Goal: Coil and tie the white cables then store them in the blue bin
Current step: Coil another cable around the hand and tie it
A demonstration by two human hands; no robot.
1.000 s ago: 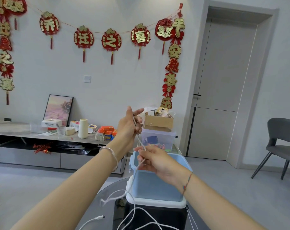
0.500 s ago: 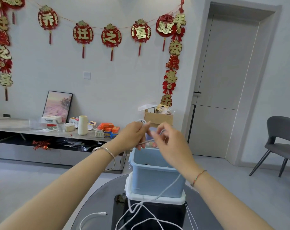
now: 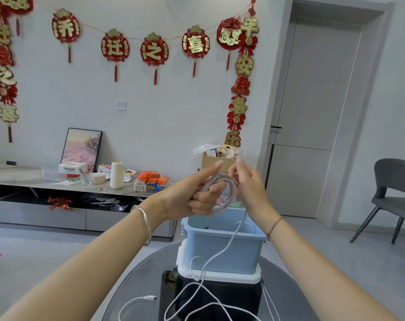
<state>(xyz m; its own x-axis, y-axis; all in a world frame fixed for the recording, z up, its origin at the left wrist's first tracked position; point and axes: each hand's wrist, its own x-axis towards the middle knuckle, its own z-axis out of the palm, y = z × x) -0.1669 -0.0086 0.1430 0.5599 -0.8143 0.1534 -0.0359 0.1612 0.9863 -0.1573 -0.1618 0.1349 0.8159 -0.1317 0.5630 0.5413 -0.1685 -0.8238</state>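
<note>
My left hand [image 3: 194, 193] grips a small coil of white cable [image 3: 229, 184], its loops wound around the fingers, above the blue bin [image 3: 222, 245]. Beside the coil on its right, my right hand [image 3: 247, 181] pinches the cable strand at the coil's edge. From the coil the loose white cable runs down in front of the bin to the glass table. More white cable [image 3: 139, 303] with a plug end lies tangled there. The bin stands open on a white-lidded dark box [image 3: 220, 278]; something lies inside it, unclear what.
The round glass table [image 3: 136, 281] carries the box and cables. A grey chair [image 3: 398, 193] stands at the right. Behind, a low cabinet [image 3: 41, 181] holds cups, boxes and a picture frame. A cardboard box [image 3: 216, 162] sits behind my hands, and a door [image 3: 312, 112] is beyond.
My hands rose and came together above the bin. The cable was wound into loops around my left fingers, and the hanging slack on the table got shorter.
</note>
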